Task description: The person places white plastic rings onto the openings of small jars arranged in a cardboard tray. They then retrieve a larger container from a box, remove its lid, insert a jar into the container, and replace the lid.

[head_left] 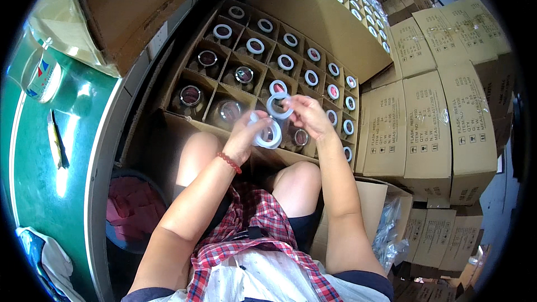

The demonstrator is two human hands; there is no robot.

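Two white rings are in hand above the divided carton (184,72): left hand (246,134) closed on one white ring (269,134), right hand (310,114) pinching another (278,105). Light, stiff, probably slippery; best held by the rim.

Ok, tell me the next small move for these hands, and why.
Probably lower the white ring in the right hand onto a bare flask in the divided box. The left hand holds more rings, many flasks to the right already wear a white ring, and several in the near left cells show bare dark mouths.
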